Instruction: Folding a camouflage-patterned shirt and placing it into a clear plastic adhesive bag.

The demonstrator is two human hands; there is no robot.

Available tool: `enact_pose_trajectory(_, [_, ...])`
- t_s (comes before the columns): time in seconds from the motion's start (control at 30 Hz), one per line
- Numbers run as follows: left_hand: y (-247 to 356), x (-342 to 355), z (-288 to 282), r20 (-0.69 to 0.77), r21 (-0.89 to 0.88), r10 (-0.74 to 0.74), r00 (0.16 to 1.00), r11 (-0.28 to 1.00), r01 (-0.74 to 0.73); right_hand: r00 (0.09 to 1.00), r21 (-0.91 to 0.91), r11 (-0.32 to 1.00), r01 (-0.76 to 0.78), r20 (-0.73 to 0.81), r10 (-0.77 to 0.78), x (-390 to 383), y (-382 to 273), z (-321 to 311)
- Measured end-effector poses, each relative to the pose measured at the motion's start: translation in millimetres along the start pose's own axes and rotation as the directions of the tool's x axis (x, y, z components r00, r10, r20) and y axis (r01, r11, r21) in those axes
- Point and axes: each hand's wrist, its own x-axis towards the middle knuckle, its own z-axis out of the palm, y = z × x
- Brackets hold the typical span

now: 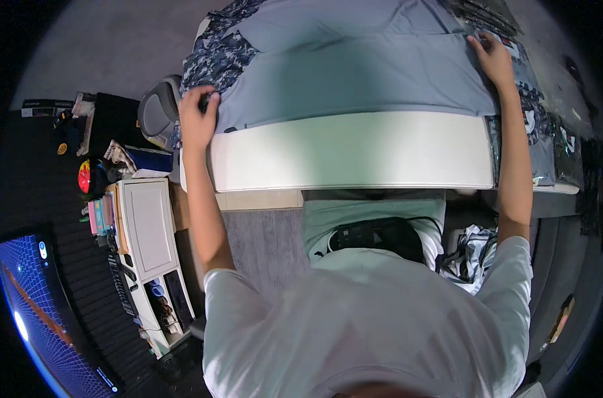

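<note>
I saw the grey shirt (374, 79) spread across the white surface (354, 152), its near edge short of the surface's front. My left hand (196, 118) curled beside the camouflage sleeve (222, 61), thumb and fingers slightly apart; I couldn't tell whether it gripped cloth. My right hand (496, 63) bent narrowly at the shirt's right end, near bagged garments (542, 156), its grip equally unclear.

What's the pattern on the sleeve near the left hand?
The sleeve has navy-and-grey camouflage; the head view shows it best.
</note>
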Motion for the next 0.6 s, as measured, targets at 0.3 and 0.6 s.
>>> enact_pose_trajectory(0.3, [28.5,-62.9,-40.3,0.118,-0.134,0.010,0.993,0.991,0.006,0.667,0.389,0.913,0.123,0.649,-0.366,-61.3,-102.9,-82.1])
enact_pose_trajectory(0.6, [-29.5,-79.1,-63.4,0.038,-0.023,0.076,0.996,0.997,-0.075,0.709,0.014,0.953,0.303,0.665,-0.235,-87.5,-87.3,-126.0])
